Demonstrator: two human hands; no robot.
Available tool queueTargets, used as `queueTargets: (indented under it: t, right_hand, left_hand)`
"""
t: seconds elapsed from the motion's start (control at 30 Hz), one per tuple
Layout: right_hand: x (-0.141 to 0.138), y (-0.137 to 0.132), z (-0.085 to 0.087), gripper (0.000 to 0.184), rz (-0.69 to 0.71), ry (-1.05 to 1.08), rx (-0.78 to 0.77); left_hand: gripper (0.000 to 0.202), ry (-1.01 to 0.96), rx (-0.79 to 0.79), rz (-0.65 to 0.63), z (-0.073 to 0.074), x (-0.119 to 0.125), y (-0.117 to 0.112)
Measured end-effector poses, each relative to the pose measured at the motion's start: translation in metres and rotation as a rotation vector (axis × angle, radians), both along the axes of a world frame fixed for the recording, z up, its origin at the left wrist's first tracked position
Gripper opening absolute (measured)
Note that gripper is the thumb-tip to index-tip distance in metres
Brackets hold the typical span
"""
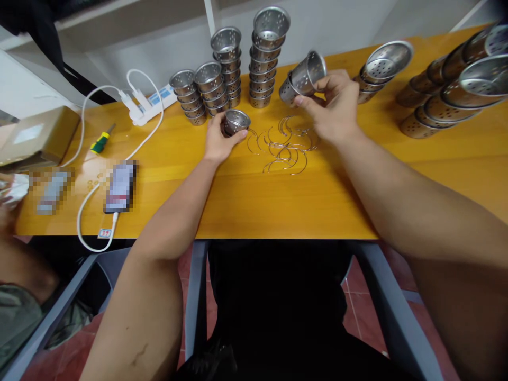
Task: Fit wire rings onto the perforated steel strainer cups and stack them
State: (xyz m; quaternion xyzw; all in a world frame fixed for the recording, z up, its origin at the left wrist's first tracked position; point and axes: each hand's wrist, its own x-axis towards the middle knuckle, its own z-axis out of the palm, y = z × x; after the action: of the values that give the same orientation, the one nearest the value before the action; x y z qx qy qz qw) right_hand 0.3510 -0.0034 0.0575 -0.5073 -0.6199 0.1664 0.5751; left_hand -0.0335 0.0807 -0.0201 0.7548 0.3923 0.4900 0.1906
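My left hand [222, 138] is closed around a small perforated metal cup [237, 121] at the table's middle; the fingers partly cover it. In my right hand [337, 106] are two nested perforated metal cups [305, 76], tilted with the rim toward the upper right. Thumb and fingers pinch them near the side. Between and below the hands lies a loose pile of thin curved metal wires [286, 151]. Right behind my left hand stand stacks of the same cups, among them a short stack [209, 84] and a tall stack [264, 63].
More leaning cup stacks [444, 106] and a smaller stack [377, 69] stand at right. On the left are a power strip [153, 106] with white cables, a screwdriver [102, 142], a phone [120, 186] and a cardboard box [43, 135]. Another person's leg [26, 264] shows at far left.
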Motion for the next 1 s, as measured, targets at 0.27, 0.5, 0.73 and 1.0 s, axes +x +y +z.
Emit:
queueTargets:
  t: [0.27, 0.5, 0.73, 1.0]
  right_hand:
    - [-0.005, -0.009, 0.01, 0.04, -0.032, -0.049, -0.031]
    - [-0.006, -0.014, 0.011, 0.034, -0.005, -0.052, -0.03]
    - [-0.01, -0.028, 0.019, 0.032, 0.004, -0.092, 0.01]
    - [-0.057, -0.071, 0.031, 0.04, 0.269, -0.272, -0.036]
  left_hand:
    - [0.122, -0.085, -0.19, 0.077, 0.001, 0.001, -0.004]
    - [0.066, -0.175, -0.297, 0.054, 0.009, 0.01, -0.012]
    - [0.035, -0.117, -0.325, -0.086, 0.04, 0.026, -0.045]
    - [0.117, 0.027, -0.167, -0.303, 0.046, 0.041, -0.076]
